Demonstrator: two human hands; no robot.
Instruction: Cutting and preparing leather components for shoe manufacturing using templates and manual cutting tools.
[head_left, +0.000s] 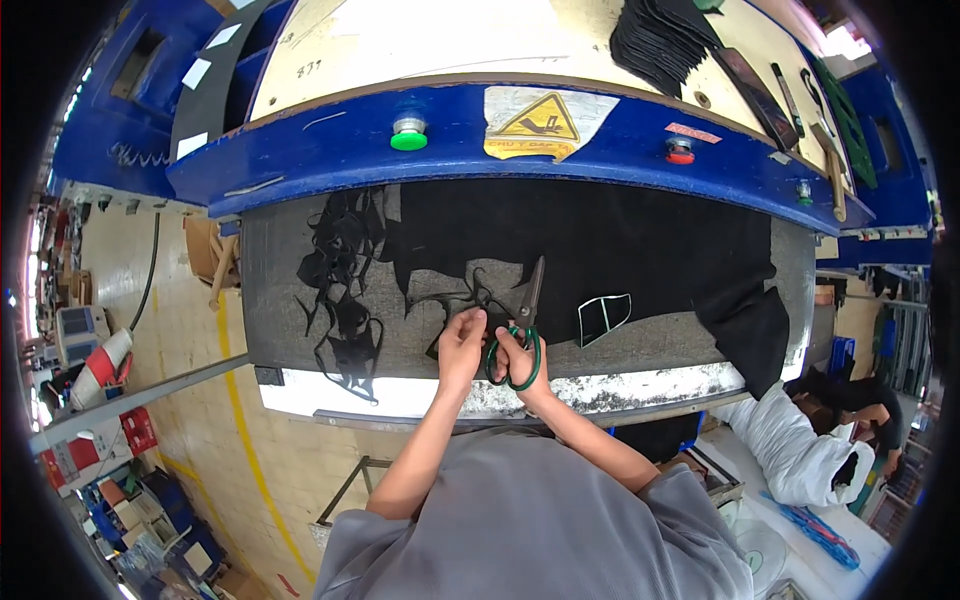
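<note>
My right hand (523, 362) is closed round the green handles of a pair of scissors (530, 300), whose dark blades point away from me with the tips near the edge of the black sheet. Close beside it on the left, my left hand (461, 345) pinches at a thin black scrap (478, 292) that is still part of a web of cut-out strips; its fingertips partly hide the grip. The wide black sheet material (620, 230) covers the far part of the grey work surface (650, 345). A cutting die (604, 318) with a pale green outline lies right of the scissors.
Tangled black offcuts (345, 290) lie at the left. Beyond the sheet runs a blue machine beam (330, 155) with a green button (408, 136) and a red button (680, 152). Stacked black pieces (665, 45) rest on top. A person (865, 415) is at far right.
</note>
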